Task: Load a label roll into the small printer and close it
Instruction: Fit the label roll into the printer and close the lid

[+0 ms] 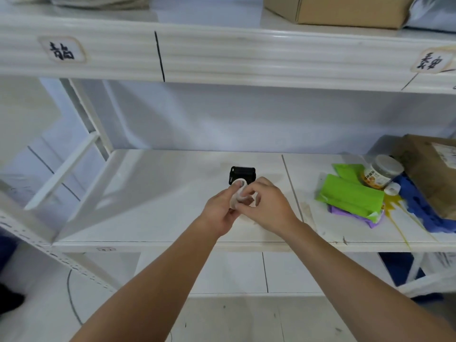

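Observation:
A small black printer [243, 174] stands on the white shelf [158, 193], just behind my hands. Both hands meet over the shelf in front of it. My left hand [222, 208] grips a white label roll [237, 193] with the thumb on top. My right hand [266, 206] pinches the same roll from the right side, fingers curled around it. Most of the roll is hidden by my fingers. I cannot tell whether the printer's lid is open.
To the right lie green packets [350, 193], a purple packet [355, 215], a jar with a grey lid [382, 172], a yellow spill [394, 206], a blue sheet [419, 206] and a cardboard box [434, 169]. An upper shelf [222, 55] hangs overhead.

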